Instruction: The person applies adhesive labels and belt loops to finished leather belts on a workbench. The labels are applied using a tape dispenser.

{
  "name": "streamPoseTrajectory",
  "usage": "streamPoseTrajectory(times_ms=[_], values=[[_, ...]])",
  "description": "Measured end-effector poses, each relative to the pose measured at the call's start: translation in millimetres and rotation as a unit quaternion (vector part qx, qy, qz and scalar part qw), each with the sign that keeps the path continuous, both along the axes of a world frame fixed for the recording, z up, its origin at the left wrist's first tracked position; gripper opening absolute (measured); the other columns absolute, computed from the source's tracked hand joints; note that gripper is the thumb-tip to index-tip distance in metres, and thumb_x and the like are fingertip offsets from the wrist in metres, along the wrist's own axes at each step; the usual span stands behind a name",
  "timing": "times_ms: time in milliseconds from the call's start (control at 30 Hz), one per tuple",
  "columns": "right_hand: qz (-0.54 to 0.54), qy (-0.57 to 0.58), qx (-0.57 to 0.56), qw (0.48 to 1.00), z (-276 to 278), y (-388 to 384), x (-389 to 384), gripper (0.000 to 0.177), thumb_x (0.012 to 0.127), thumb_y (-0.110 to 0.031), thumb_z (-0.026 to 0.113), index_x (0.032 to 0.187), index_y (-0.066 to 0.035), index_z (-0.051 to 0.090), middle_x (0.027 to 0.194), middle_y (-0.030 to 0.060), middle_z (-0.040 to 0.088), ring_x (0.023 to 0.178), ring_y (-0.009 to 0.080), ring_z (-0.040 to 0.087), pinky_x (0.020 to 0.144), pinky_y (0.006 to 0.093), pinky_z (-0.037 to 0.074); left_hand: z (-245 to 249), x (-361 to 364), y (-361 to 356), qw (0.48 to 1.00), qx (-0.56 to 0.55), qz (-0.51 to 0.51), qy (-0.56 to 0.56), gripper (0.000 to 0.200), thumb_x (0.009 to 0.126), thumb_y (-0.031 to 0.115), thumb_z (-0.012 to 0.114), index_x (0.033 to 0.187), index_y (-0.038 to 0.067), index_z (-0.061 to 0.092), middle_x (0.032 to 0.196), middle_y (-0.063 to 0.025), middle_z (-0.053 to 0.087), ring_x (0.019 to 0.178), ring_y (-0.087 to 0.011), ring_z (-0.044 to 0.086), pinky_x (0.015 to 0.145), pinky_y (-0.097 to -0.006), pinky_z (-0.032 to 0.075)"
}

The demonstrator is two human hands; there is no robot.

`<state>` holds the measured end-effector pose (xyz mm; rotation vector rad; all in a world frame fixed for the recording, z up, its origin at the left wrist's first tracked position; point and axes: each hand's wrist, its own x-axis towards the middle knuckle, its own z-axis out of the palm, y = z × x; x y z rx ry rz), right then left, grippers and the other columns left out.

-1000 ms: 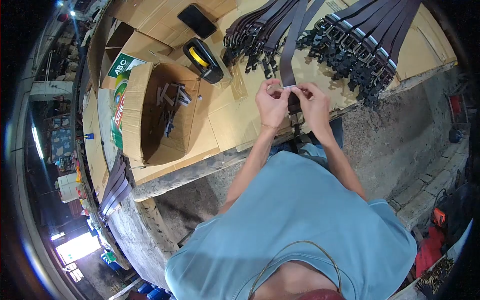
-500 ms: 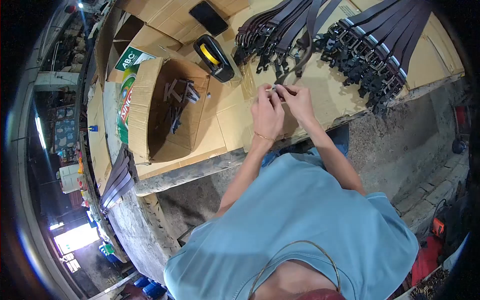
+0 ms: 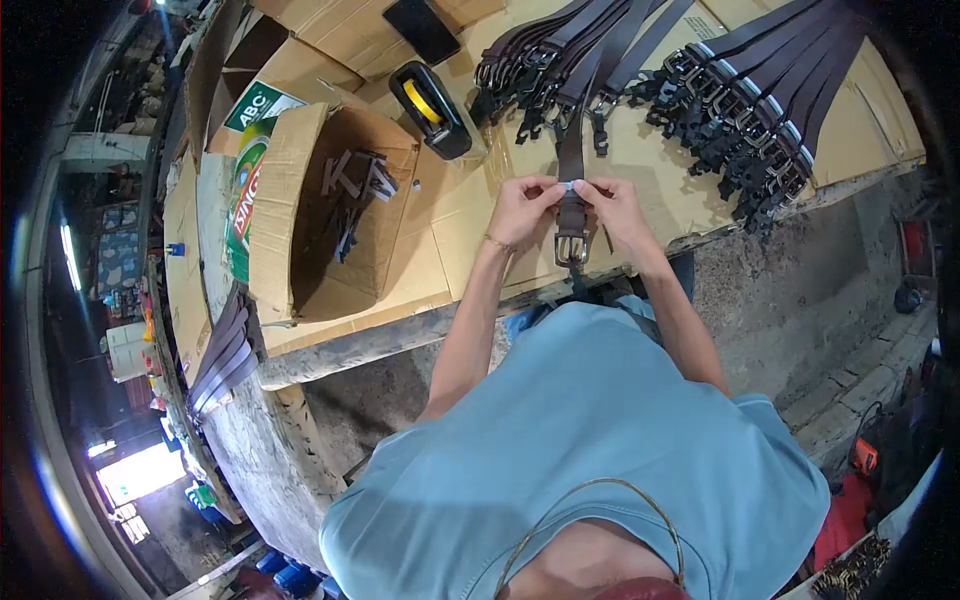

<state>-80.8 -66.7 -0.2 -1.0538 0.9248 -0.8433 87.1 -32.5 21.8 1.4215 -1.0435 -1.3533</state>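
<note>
A dark brown belt point(image 3: 571, 218) lies lengthwise between my hands, its metal buckle toward me at the table's front edge. My left hand point(image 3: 524, 208), with a bracelet on the wrist, pinches the belt's left edge between thumb and fingers. From the other side, my right hand point(image 3: 614, 209) pinches the same spot. A small whitish strip shows on the belt between my thumbs; whether it wraps right around cannot be seen. Beyond, a bunch of belts point(image 3: 545, 62) lies with buckles toward me. A second belt bunch point(image 3: 745, 115) fans out to the right.
An open cardboard box point(image 3: 275, 215) with loose dark strips inside stands to the left. Behind it are a tape dispenser point(image 3: 445, 135) with yellow tape and a black phone point(image 3: 421, 30). Cardboard point(image 3: 450, 235) covers the table. More belts point(image 3: 228, 350) hang at the far left.
My hands have drawn slightly apart to either side of the belt. The belt, earlier twisted up from the bunch, now lies flat with its buckle in view near me.
</note>
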Motion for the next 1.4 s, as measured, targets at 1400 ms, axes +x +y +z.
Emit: streamPoseTrajectory(times_ms=[1400], values=[[-0.068,0.229,-0.085,0.967,13.7,10.5,23.2,0.021,0.088,-0.014,0.059,0.088,0.006,0.066,0.067,0.0008,0.061,0.059,0.0064,0.051,0.054,0.0229,0.042,-43.4,24.0,-27.9,0.99,-0.095,-0.1,0.037,0.008,0.081,0.006,0.065,0.081,-0.002,0.061,0.067,0.0013,0.057,0.058,-0.0048,0.052,0.051,-0.0202,0.041]])
